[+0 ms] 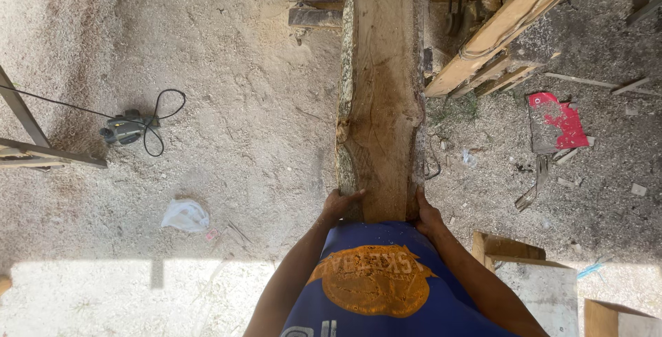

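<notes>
A long rough-sawn wooden slab (381, 89) with bark along both edges stretches away from me, its near end against my blue shirt. My left hand (340, 204) grips the slab's left edge at the near end. Gripping the right edge at the same end is my right hand (425, 214). The slab's far end runs out of the top of the view.
The ground is covered in sawdust. A power tool (124, 130) with a black cord lies at the left, a white bag (185, 215) nearer me. Wooden beams (507, 23) lean at the upper right, a red scrap (562, 122) lies right, wooden pieces (507, 247) lie lower right.
</notes>
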